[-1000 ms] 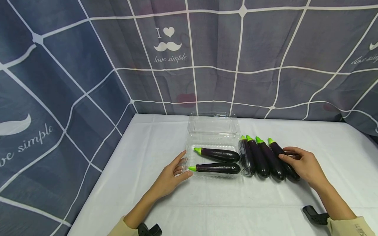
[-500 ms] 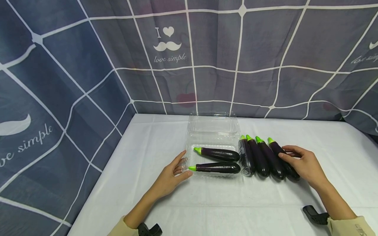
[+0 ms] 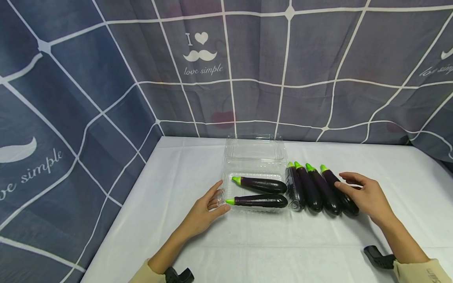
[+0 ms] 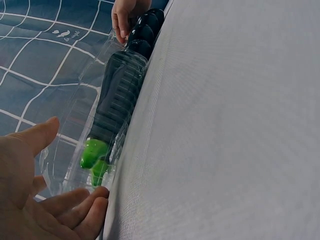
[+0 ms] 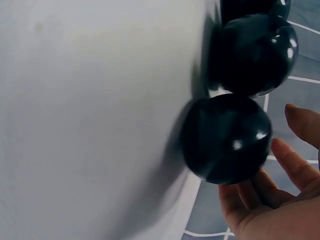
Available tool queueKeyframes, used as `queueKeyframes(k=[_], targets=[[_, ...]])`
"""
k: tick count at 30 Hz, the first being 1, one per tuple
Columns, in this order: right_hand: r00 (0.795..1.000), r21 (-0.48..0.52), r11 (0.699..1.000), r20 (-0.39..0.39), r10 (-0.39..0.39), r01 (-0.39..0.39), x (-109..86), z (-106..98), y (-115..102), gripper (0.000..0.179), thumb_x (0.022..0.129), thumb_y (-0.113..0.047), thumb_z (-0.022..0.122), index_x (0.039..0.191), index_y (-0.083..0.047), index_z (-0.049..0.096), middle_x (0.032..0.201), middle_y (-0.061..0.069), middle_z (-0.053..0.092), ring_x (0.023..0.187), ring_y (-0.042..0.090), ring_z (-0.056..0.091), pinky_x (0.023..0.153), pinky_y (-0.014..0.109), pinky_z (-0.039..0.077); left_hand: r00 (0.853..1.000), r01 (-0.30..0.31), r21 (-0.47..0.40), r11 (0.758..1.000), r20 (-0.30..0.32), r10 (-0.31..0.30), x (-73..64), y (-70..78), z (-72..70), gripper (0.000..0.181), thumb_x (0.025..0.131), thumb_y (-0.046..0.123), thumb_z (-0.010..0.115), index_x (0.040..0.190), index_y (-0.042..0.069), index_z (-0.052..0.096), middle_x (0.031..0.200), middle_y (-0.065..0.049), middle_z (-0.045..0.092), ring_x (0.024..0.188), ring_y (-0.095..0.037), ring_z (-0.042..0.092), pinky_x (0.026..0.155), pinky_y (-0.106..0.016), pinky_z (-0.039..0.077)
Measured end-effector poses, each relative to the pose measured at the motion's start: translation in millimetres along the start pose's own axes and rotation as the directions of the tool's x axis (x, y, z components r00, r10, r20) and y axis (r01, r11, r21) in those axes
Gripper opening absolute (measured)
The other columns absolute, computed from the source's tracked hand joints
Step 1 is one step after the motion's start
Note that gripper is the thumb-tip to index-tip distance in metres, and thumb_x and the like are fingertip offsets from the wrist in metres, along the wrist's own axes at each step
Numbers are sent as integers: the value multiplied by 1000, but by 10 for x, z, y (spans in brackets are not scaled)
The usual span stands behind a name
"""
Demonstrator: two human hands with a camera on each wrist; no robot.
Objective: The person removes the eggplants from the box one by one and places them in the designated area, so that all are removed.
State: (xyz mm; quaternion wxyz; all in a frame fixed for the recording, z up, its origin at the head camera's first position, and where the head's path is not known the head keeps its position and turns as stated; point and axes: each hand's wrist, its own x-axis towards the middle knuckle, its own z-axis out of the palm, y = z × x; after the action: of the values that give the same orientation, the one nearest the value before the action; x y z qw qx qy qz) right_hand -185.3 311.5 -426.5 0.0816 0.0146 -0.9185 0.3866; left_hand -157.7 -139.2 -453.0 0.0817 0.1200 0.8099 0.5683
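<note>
Right hand (image 3: 366,196) higher, eggplant (image 3: 345,199) stem (image 3: 323,168) forward

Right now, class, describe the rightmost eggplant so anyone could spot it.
On the white tablecloth, right of the clear container, find the row of eggplants. The target eggplant lies at its right end, the only one beside the right hand.

White-covered table (image 3: 283,247): open clear plastic container (image 3: 256,166), four dark eggplants (image 3: 323,191) in row beside it.

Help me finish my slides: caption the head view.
Left hand at an open clear box of two eggplants, right hand beside four more.
</note>
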Motion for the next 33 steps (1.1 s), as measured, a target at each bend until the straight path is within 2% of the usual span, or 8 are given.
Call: queueKeyframes(k=[5, 9, 11, 13, 21, 24, 28, 33], targets=[[1000, 4, 1000, 0, -2, 2, -15, -31, -89, 50, 94, -32, 70, 129, 3, 61, 123, 30, 59, 91, -11, 50, 66, 6, 44, 1000, -2, 1, 1000, -1, 2, -4, 10, -2, 80, 91, 29, 74, 157, 21, 30, 149, -18, 42, 129, -32, 49, 105, -36, 45], [1000, 13, 1000, 5, -27, 27, -18, -13, -193, 49, 94, -30, 70, 128, 3, 62, 124, 30, 58, 101, 28, 66, 66, 5, 43, 1000, -1, -2, 1000, -4, 1, -5, 17, -2, 80, 91, 28, 75, 157, 20, 30, 149, -18, 43, 129, -32, 50, 105, -36, 45], [999, 16, 999, 18, -42, 42, -24, 4, -247, 49, 95, -29, 69, 129, 4, 61, 125, 30, 58, 108, 49, 59, 68, 4, 42, 1000, 1, -2, 1000, -3, -1, -6, 17, -1, 80, 91, 29, 75, 157, 20, 30, 149, -18, 43, 129, -32, 49, 105, -36, 45], [998, 18, 999, 32, -51, 51, -34, 20, -300, 49, 95, -29, 69, 130, 4, 60, 127, 30, 57, 112, 55, 54, 70, 4, 41, 1000, 4, -1, 1000, -2, -4, -8, 16, 0, 81, 91, 29, 74, 157, 20, 30, 149, -17, 42, 129, -32, 49, 105, -37, 44], [994, 53, 995, 70, -87, 83, -64, 65, -490, 48, 94, -29, 70, 132, 0, 60, 126, 24, 60, 111, 45, 60, 72, 5, 44, 1000, 6, 5, 1000, -3, -6, -8, 12, 1, 81, 91, 29, 74, 157, 21, 29, 149, -17, 42, 130, -32, 49, 106, -37, 44], [991, 71, 992, 76, -109, 104, -77, 95, -539, 47, 94, -28, 71, 131, 0, 60, 125, 23, 62, 105, 22, 66, 73, 5, 46, 1000, 5, 5, 1000, -6, -5, -4, 8, 3, 80, 91, 29, 74, 157, 21, 29, 149, -17, 43, 130, -32, 49, 106, -37, 44], [984, 107, 984, 91, -151, 141, -95, 154, -591, 45, 95, -25, 70, 130, 1, 60, 124, 21, 63, 97, -6, 59, 76, 7, 48, 1000, 12, 7, 1000, -3, -12, -6, -4, 4, 80, 91, 30, 74, 157, 22, 29, 149, -17, 42, 130, -32, 49, 106, -37, 44], [974, 152, 972, 112, -199, 181, -108, 213, -663, 40, 94, -21, 70, 129, -1, 63, 120, 18, 64, 98, -4, 61, 78, 9, 50, 1000, 15, 3, 1000, -3, -15, -7, -15, 1, 80, 91, 29, 74, 157, 23, 29, 150, -16, 42, 131, -31, 48, 106, -36, 44]])
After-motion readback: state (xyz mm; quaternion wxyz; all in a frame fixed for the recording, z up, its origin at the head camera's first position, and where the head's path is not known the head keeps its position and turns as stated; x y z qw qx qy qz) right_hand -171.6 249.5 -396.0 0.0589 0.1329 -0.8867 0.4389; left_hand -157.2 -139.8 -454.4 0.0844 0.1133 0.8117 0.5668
